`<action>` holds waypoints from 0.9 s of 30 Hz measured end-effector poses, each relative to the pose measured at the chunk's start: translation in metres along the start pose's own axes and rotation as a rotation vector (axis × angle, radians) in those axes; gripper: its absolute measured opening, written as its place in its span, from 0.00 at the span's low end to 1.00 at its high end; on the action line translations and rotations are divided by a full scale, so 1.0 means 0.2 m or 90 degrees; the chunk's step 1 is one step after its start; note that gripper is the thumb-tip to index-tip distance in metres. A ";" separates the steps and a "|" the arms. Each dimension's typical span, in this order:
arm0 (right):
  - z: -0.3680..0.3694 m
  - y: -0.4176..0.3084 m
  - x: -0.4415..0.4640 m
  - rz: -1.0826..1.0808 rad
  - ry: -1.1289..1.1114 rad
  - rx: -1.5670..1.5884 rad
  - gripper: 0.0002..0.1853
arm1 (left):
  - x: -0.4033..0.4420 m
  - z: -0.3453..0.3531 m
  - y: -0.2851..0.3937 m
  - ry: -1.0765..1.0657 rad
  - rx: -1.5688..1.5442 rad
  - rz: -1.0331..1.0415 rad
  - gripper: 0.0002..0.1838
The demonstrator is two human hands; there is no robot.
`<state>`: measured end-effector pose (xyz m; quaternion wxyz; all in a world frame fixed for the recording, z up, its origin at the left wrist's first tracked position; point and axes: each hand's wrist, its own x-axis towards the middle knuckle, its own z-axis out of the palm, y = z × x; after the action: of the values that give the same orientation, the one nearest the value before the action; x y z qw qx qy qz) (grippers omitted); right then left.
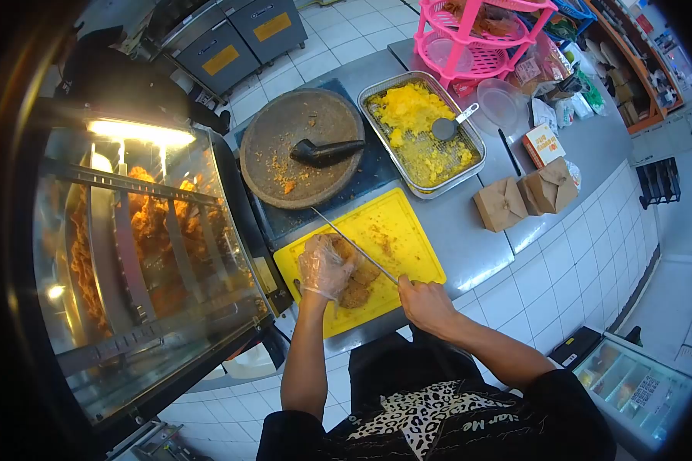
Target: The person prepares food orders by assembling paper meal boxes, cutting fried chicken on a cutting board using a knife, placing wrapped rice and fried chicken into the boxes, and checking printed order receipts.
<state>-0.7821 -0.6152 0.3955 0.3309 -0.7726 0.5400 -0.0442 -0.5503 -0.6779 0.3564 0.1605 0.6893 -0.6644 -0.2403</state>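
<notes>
My left hand (pixel 324 267), in a clear plastic glove, holds down a brown breaded piece of food (pixel 354 283) on the yellow cutting board (pixel 407 238). Its fingers are curled over the upper left part of the food, partly hiding it. My right hand (pixel 427 306) is closed round the handle of a long knife (pixel 361 252). The blade slants up and left across the board, close beside the food, its tip near the stone mortar's rim. Whether the edge touches the food I cannot tell. Brown crumbs and smears mark the board.
Beyond the board stands a wide stone mortar (pixel 269 127) with a dark pestle (pixel 327 153). Right of it, a metal tray (pixel 478 165) holds yellow crumbly food and a strainer spoon (pixel 444 128). Brown boxes (pixel 501 204), a pink rack (pixel 461 58) and a lit glass cabinet (pixel 142 307) of fried food surround the area.
</notes>
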 end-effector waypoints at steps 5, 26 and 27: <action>0.03 -0.01 0.04 -0.007 0.003 -0.015 0.07 | -0.06 -0.02 -0.06 0.151 -0.111 0.036 0.20; 0.20 0.03 0.14 -0.056 -0.068 -0.127 0.08 | -0.03 0.00 -0.16 -0.124 0.132 0.100 0.34; 0.22 0.03 0.14 -0.056 -0.058 -0.128 0.08 | -0.04 0.00 -0.16 -0.117 0.146 0.109 0.34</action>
<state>-0.7578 -0.6204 0.3503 0.2734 -0.8262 0.4916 0.0306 -0.5226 -0.6684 0.3399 0.0393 0.6189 -0.7557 -0.2106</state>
